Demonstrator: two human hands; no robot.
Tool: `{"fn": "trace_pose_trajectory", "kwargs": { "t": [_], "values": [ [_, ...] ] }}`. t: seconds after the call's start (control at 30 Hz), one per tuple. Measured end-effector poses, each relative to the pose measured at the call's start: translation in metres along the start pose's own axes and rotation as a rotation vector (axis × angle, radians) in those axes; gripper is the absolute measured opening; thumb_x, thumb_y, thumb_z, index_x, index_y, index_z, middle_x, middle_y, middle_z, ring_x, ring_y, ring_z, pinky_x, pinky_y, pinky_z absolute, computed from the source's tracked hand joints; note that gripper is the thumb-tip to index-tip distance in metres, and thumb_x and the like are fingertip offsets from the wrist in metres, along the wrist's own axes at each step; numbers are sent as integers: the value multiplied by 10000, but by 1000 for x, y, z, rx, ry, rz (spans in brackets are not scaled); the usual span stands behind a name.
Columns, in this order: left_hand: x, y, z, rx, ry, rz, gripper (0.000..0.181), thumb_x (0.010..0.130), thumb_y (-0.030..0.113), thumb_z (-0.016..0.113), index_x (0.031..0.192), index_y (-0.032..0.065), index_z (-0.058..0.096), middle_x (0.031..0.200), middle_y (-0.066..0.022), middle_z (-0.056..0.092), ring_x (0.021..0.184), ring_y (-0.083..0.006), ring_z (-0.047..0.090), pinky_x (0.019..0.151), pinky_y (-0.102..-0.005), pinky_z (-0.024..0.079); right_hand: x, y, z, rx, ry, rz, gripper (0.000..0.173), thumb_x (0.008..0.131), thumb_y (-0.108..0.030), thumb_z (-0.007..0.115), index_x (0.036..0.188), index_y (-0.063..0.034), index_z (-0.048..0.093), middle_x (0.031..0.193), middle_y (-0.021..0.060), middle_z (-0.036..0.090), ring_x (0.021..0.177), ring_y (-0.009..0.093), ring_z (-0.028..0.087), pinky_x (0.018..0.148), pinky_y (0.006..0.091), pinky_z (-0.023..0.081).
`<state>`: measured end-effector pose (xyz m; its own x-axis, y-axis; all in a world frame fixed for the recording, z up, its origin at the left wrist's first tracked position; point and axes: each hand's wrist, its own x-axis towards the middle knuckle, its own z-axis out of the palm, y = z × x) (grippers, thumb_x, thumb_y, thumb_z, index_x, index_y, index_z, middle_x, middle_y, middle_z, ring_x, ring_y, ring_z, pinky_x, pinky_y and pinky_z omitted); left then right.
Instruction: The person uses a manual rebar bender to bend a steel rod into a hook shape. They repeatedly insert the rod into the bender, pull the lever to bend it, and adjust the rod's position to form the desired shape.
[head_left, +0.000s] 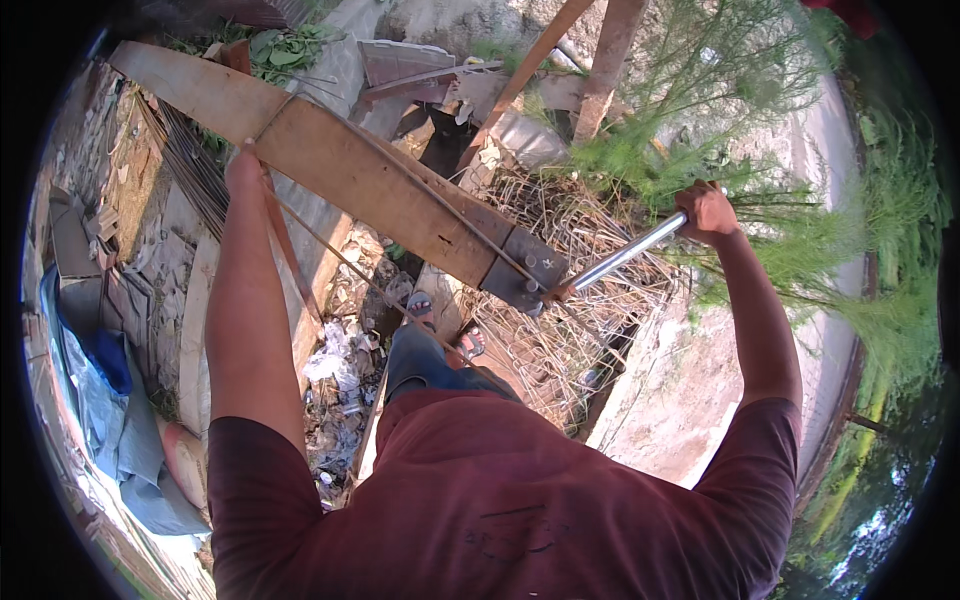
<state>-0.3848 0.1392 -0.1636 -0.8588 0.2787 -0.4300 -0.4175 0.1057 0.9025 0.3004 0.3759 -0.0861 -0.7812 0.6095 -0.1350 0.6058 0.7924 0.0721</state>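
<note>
My left hand (247, 169) grips a thin steel rod (442, 214) at the near edge of a long wooden plank (360, 176). The rod bends near the plank's far edge, then runs along the plank to a dark metal plate (529, 266) with round pegs. My right hand (707, 212) is closed around the end of a shiny metal tube handle (630, 251). The handle's rusty head (556, 294) sits at the plate's corner, against the rod. A thin length of rod also slants from below my left hand towards my legs; how it joins is unclear.
A pile of bent steel rods (540, 352) lies below the plate, by my sandalled feet. Straight rods (184, 161) are bundled at left. Wooden posts (611, 67) stand beyond the plank. Feathery green branches (697, 112) reach in at right. Plastic litter (337, 367) fills a gap at left.
</note>
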Motion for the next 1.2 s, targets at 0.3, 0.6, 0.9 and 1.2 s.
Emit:
{"fn": "trace_pose_trajectory", "kwargs": {
  "t": [0.3, 0.6, 0.9, 1.2],
  "values": [
    [27, -5, -11, 182, 39, -7, 372, 870, 370, 616, 994, 19, 612, 765, -47, 532, 554, -118, 441, 481, -269, 367, 24, -8, -2, -102, -126, -76, 155, 593, -136, 626, 736, -119, 569, 751, 72, 599, 880, 263, 561, 840, 384, 415],
    [23, -3, -6, 176, 48, 16, 314, 888, 368, 595, 918, 56, 568, 688, -32, 473, 469, -123, 401, 412, -258, 315, 0, -13, 11, -36, -258, 97, 89, 647, -144, 606, 728, -126, 574, 754, 79, 600, 888, 266, 568, 838, 398, 412],
    [43, -10, -15, 356, 40, 110, 477, 909, 416, 523, 996, -39, 637, 857, -122, 623, 672, -192, 584, 565, -330, 460, -30, -30, 15, -110, -128, 176, 250, 650, -163, 629, 897, -184, 653, 796, 66, 629, 901, 270, 573, 841, 418, 409],
    [7, 5, -4, 586, 34, 210, 511, 918, 414, 490, 1042, -67, 610, 933, -163, 639, 761, -266, 620, 643, -359, 489, -145, -105, 42, 136, 27, 619, 68, 659, -154, 595, 640, -97, 562, 644, 150, 588, 685, 359, 588, 690, 466, 443]
  ]
}}
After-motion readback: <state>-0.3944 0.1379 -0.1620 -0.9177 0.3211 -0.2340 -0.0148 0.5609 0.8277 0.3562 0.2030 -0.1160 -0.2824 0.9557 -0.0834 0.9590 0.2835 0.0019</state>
